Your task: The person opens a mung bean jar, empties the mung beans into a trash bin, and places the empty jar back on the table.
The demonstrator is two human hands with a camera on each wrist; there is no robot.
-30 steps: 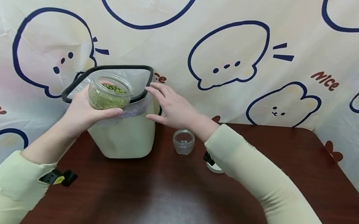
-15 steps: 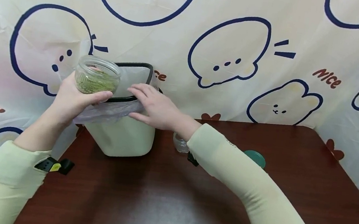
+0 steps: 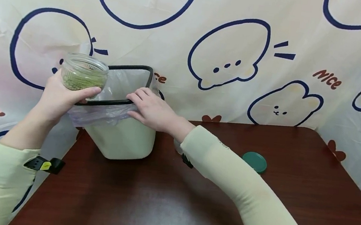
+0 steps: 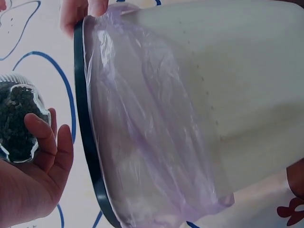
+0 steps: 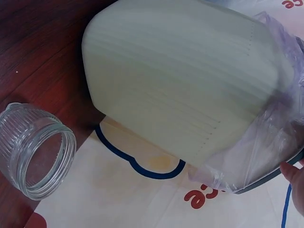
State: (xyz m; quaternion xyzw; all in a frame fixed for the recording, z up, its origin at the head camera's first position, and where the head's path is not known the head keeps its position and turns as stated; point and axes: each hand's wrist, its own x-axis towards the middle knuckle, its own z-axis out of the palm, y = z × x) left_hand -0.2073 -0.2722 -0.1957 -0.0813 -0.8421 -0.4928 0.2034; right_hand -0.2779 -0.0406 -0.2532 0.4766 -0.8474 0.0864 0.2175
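My left hand [image 3: 55,93] holds a wide clear jar [image 3: 84,78] of green beans, likely mung beans, upright over the left side of a pale green trash bin [image 3: 123,139]. In the left wrist view, my left hand's fingers [image 4: 43,137] curl round the jar [image 4: 19,118]. A thin purplish bag [image 3: 109,113] lines the bin and folds over its dark rim [image 3: 110,102]. At the rim's right front corner, my right hand [image 3: 153,111] pinches the edge, thumb outside and fingers over the top. The right wrist view catches only its thumb and a fingertip.
An uncovered small glass jar [image 5: 38,156] stands right of the bin, mostly hidden behind my right wrist in the head view. A green lid [image 3: 254,162] lies on the brown table [image 3: 156,199] beyond the right forearm. A printed cloth backdrop [image 3: 161,50] hangs behind.
My left hand has carried the jar of beans leftward. My right hand has moved left and down onto the bin's rim, and the bin's near rim has come into view.
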